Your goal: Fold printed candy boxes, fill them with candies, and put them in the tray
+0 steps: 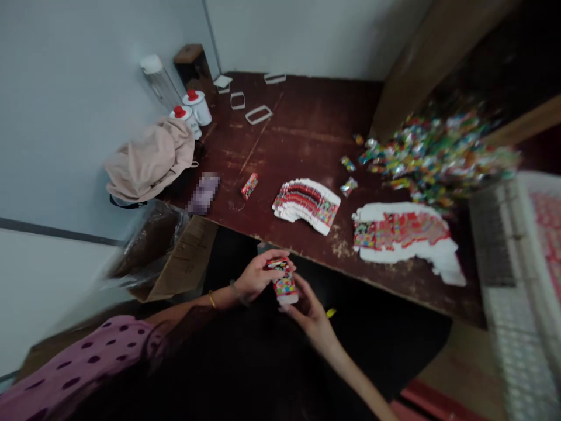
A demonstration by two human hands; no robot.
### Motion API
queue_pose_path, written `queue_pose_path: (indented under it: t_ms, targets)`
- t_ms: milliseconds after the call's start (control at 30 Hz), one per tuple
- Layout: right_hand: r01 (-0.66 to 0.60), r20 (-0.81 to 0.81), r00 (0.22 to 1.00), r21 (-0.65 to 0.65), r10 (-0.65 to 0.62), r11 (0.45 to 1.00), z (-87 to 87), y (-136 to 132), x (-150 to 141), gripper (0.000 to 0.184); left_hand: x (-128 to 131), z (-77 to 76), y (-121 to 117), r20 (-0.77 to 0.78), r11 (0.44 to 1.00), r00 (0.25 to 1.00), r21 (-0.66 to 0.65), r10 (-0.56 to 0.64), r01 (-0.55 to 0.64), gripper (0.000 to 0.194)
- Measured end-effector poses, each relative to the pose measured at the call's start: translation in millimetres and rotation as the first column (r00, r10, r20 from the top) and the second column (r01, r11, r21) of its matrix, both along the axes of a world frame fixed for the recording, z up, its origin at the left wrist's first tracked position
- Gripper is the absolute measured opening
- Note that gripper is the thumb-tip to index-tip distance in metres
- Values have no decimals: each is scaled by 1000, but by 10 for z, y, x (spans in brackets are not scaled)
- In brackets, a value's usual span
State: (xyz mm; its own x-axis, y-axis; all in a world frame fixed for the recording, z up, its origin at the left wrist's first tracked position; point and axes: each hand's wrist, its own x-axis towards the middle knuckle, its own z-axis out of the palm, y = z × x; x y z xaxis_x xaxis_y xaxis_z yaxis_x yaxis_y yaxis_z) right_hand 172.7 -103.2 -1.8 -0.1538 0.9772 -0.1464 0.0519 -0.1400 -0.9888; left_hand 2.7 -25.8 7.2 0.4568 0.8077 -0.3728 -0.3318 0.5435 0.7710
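Just off the table's front edge, my left hand (258,276) grips a small printed candy box (284,283) by its upper end, thumb lying across it. Fingers of my right hand (310,313) close on the lower right side and white bottom end of the same box. On the table ahead lies a fanned stack of flat printed cartons (307,202). Another spread of flat cartons (401,231) lies further right. One small red box (249,186) sits by itself left of the fan.
A blurred heap of wrapped candies (438,152) covers the table's right side. White baskets (517,280) stand at the right edge. Leftward are a pink cloth bag (153,158), lidded mugs (197,106), a bottle (161,82) and an open cardboard box (186,257).
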Motion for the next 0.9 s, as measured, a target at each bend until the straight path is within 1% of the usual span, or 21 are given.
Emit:
queue_pose_path:
  t_ms: [33, 67, 100, 133, 200, 233, 267, 300, 333, 367, 433, 467, 500, 567, 633, 667, 733, 767, 800, 833, 900]
  targets:
    - [-28, -28, 999, -54, 26, 998, 11, 51, 19, 55, -40, 6, 74, -22, 999, 1000, 41, 16, -15, 53]
    - [-72, -22, 997, -83, 71, 994, 33, 128, 74, 47, -92, 10, 146, -56, 996, 998, 86, -26, 31, 55]
    - [-132, 13, 991, -85, 134, 988, 64, 235, 161, 41, -149, 11, 211, -97, 983, 988, 123, -124, 135, 57]
    - [-207, 62, 976, -65, 211, 976, 100, 378, 271, 38, -203, 9, 262, -147, 948, 955, 152, -258, 279, 57]
    - [-359, 189, 917, 9, 351, 933, 166, 781, 527, 36, -266, -1, 314, -269, 810, 821, 181, -505, 557, 47]
    - [-378, 288, 892, 58, 347, 924, 185, 1037, 657, 35, -262, -10, 318, -330, 748, 756, 182, -565, 639, 39]
    - [-376, 384, 869, 106, 311, 921, 193, 1321, 780, 34, -229, -21, 312, -366, 719, 723, 177, -586, 672, 35]
    - [-268, 506, 851, 189, 140, 945, 189, 1620, 893, 32, -171, -35, 301, -357, 724, 725, 166, -589, 670, 33]
    - [-116, 604, 791, 305, -97, 945, 176, 1917, 996, 29, -94, -52, 292, -297, 750, 752, 148, -588, 645, 35]
    - [-53, 629, 754, 347, -190, 936, 159, 2197, 1086, 29, -5, -70, 289, -196, 785, 791, 125, -580, 607, 40]
    - [24, 645, 707, 389, -291, 921, 129, 2647, 1230, 24, 170, -109, 311, 34, 845, 846, 78, -533, 529, 49]
    - [46, 644, 701, 389, -308, 920, 120, 2795, 1281, 22, 239, -127, 336, 106, 873, 867, 63, -487, 483, 51]
    - [73, 642, 693, 390, -328, 918, 116, 2887, 1318, 20, 288, -143, 370, 135, 903, 893, 53, -430, 427, 53]
    - [125, 631, 688, 384, -359, 915, 124, 2898, 1339, 20, 318, -166, 450, 102, 947, 942, 28, -320, 319, 54]
    - [162, 612, 702, 361, -364, 918, 152, 2703, 1273, 25, 275, -171, 525, 16, 968, 968, -8, -251, 251, 55]
    - [151, 597, 731, 331, -331, 931, 175, 2546, 1204, 27, 240, -166, 555, -27, 972, 972, -25, -234, 234, 55]
    - [51, 525, 833, 239, -174, 970, 240, 2168, 1003, 28, 178, -139, 592, -93, 971, 966, -41, -239, 236, 54]
    - [-48, 445, 894, 184, -40, 982, 279, 1975, 882, 27, 161, -118, 598, -122, 967, 959, -34, -255, 253, 53]
    - [-115, 371, 928, 162, 48, 980, 318, 1798, 757, 25, 157, -94, 594, -152, 961, 949, -15, -276, 277, 52]
    - [-128, 332, 941, 174, 64, 976, 353, 1646, 638, 23, 164, -67, 583, -188, 953, 937, 15, -295, 302, 51]
    - [-107, 309, 951, 231, 31, 967, 399, 1435, 445, 22, 195, -13, 544, -269, 939, 916, 88, -299, 332, 51]
